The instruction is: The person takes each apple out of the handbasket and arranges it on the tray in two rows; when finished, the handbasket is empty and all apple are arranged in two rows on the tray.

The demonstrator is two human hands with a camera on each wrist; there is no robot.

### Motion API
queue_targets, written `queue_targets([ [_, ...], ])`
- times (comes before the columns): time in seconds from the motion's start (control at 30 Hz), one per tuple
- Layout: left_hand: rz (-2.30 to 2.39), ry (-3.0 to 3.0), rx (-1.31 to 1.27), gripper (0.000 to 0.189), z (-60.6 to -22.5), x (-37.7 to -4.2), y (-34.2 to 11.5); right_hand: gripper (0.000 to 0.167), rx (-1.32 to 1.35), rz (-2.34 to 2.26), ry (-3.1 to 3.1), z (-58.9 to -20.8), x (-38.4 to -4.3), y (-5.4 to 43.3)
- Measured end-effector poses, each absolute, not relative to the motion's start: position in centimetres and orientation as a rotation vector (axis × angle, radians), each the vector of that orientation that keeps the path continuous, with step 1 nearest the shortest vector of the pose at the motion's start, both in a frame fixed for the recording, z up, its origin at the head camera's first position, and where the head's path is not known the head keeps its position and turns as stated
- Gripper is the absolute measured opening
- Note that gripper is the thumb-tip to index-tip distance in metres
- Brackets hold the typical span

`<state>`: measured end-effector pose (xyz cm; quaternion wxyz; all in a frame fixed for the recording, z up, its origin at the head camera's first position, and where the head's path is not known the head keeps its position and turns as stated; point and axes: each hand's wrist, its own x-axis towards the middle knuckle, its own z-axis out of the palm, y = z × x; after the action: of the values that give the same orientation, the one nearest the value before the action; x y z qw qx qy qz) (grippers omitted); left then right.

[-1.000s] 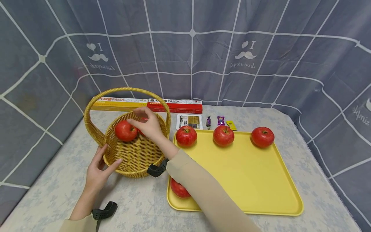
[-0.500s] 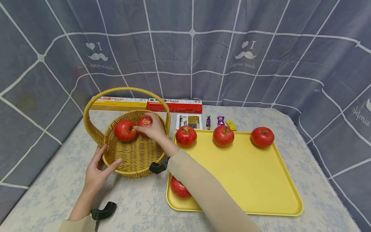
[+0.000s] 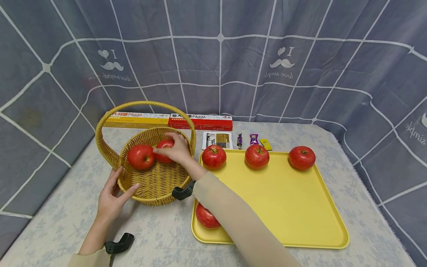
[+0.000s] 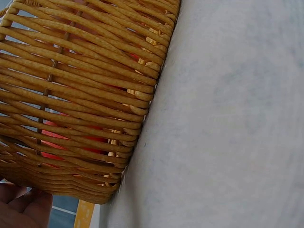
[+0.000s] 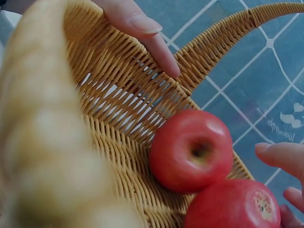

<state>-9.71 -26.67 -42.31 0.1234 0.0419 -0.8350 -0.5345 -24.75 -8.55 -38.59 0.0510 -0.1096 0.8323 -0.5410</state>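
Note:
A wicker basket (image 3: 155,185) with an arched handle stands at the left of the head view, two red apples inside. My left hand (image 3: 113,196) holds its near left side, thumb over the rim and fingers by the handle's base. Inside the basket, my right hand (image 3: 176,150) reaches over the right-hand apple (image 3: 163,152). In the right wrist view the thumb (image 5: 282,159) stands apart from that apple, while other fingertips lie close behind it, partly hidden. The other apple (image 3: 141,157) sits at the left, against its neighbour in the right wrist view.
A yellow tray (image 3: 277,211) to the right bears several apples, one (image 3: 207,217) partly behind the right sleeve. Behind are yellow (image 3: 136,120) and red (image 3: 201,122) pasta boxes, a white packet (image 3: 217,140), two purple sweets (image 3: 254,139) and a yellow sachet (image 3: 265,144). A grey curtain (image 3: 247,59) backs the table.
In the basket the right-hand apple has come nearer to me under my right hand, which has dropped slightly. The other apple has shifted left and nearer. My left hand stays in place.

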Motion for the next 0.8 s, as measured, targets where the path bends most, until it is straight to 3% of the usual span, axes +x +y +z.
queue_targets([
  [0.47,-1.582,-2.426,0.118,0.077,-42.2,-9.6,-26.6,0.071,-0.57,-1.15,2.451,-38.5,-24.4,-8.0],
  [0.8,-1.581,-2.424,0.11,0.077,-42.4,-9.7,-26.7,0.065,-0.566,-1.313,2.393,-35.9,-24.1,-8.0],
])
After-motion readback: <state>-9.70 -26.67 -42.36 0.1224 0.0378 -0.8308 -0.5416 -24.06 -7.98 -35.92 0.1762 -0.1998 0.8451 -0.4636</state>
